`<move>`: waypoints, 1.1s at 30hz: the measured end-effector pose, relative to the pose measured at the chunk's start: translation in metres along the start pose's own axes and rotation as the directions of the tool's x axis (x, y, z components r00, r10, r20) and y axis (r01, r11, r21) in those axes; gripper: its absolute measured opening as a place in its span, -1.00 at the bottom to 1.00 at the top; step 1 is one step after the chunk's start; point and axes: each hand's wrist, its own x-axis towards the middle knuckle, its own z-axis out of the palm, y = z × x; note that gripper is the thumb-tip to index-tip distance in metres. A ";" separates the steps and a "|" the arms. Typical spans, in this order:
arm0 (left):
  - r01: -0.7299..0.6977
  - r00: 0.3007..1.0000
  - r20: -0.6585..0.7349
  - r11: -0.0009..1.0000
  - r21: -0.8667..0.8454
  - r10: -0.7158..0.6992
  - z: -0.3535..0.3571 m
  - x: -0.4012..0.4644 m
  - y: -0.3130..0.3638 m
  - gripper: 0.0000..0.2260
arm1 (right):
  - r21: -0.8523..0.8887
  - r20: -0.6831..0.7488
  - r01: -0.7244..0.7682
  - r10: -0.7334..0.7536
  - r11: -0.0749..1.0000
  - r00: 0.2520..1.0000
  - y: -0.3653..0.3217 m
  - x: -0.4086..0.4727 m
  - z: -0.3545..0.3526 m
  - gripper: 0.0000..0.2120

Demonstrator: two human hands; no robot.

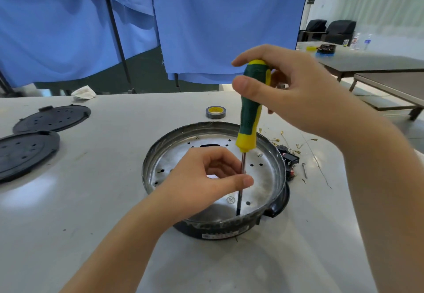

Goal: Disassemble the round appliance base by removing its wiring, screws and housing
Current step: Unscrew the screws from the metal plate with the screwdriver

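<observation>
a white label point(219, 235) on the round appliance base point(214, 228) carries print too small to read.

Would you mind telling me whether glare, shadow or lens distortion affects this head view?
Head view: soft glare patches sheen the white table and the metal plate of the appliance base; the left hand shades the plate near the screwdriver tip; wide-angle distortion bends the table's far edge.

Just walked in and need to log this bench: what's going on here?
A person is unscrewing something inside the round appliance base on the white table. The right hand grips the green-and-yellow screwdriver by its handle, held nearly upright, tip down near the pan's front edge. The left hand pinches the shaft to steady it. Two black covers, a tape roll and loose wire bits lie around.
</observation>
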 end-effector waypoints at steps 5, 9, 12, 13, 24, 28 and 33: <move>0.055 0.985 0.166 0.998 -0.044 -0.046 0.000 -0.003 0.001 -0.87 | 0.122 0.052 -0.015 0.008 0.992 0.999 0.005 0.001 -0.005 -0.70; 0.073 0.984 0.165 0.995 -0.065 -0.062 0.000 -0.004 0.002 -0.88 | 0.346 0.115 -0.011 -0.031 0.938 0.993 0.000 -0.002 -0.008 -0.47; 0.054 0.993 0.106 0.997 -0.056 -0.047 0.002 -0.004 0.002 -0.89 | 0.469 0.127 -0.010 -0.057 0.883 0.990 -0.001 -0.003 -0.008 -0.46; 0.047 0.996 0.081 0.997 -0.058 -0.042 0.002 -0.003 0.002 -0.89 | 0.496 0.123 -0.011 -0.058 0.868 0.991 -0.001 -0.003 -0.008 -0.48; 0.008 0.957 -0.280 0.975 -0.221 -0.071 -0.003 0.002 0.005 -0.86 | 0.167 0.103 -0.308 0.294 0.937 0.950 0.014 0.007 0.003 -0.05; 0.003 0.918 -0.382 0.964 -0.266 -0.108 -0.007 0.004 0.004 -0.88 | -0.192 0.337 -0.223 0.278 0.956 0.899 0.010 0.001 0.006 -0.62; -0.016 0.915 -0.402 0.991 -0.136 -0.040 -0.011 0.005 0.001 -0.85 | -0.374 0.693 -0.013 0.288 0.927 0.661 -0.003 -0.009 0.046 -0.87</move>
